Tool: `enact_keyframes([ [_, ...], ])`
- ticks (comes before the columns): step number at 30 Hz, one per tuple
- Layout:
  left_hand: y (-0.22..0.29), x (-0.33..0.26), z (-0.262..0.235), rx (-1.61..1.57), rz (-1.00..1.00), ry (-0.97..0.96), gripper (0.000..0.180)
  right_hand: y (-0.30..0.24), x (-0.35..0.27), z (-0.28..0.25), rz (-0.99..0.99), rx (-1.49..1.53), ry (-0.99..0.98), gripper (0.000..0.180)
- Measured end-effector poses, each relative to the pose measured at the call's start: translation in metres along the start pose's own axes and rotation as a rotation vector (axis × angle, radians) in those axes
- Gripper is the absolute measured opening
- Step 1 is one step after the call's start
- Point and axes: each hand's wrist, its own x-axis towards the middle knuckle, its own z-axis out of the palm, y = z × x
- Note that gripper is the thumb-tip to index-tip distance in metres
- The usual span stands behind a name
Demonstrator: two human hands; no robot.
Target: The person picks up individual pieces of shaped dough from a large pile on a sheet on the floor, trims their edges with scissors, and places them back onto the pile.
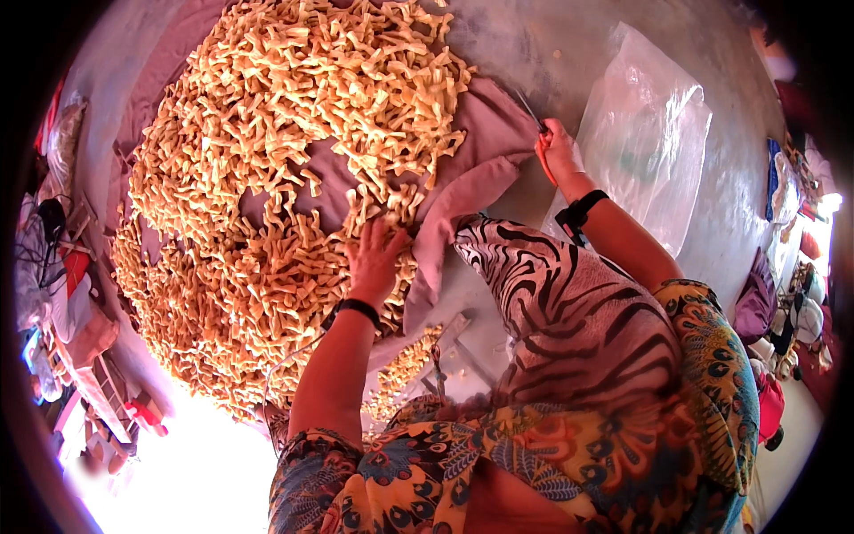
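Note:
A wide heap of small, tan, knobbly pieces (311,80) with flared ends is spread over a mauve cloth (485,116). I cannot tell what they are made of. My left hand (374,262) lies on the near right edge of the heap, fingers stretched out and touching the pieces. In my right hand (560,153) is a pair of scissors (544,160) with red-orange handles, its dark blades pointing away, up and to the left. That hand is held to the right of the cloth, apart from the heap.
A clear plastic bag (645,133) lies on the grey floor (516,44) at the right. Smaller tan bits (405,369) lie below the cloth's near edge. My knee wears zebra-patterned cloth (569,311). Assorted household things crowd the left and right rims.

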Motion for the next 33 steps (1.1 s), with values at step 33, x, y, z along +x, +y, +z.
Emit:
enact_keyframes([
  [33,-0.034,-0.03,-0.021,0.01,0.059,-0.047,0.043,-0.073,-0.079,-0.007,-0.046,0.194,-0.64,0.036],
])
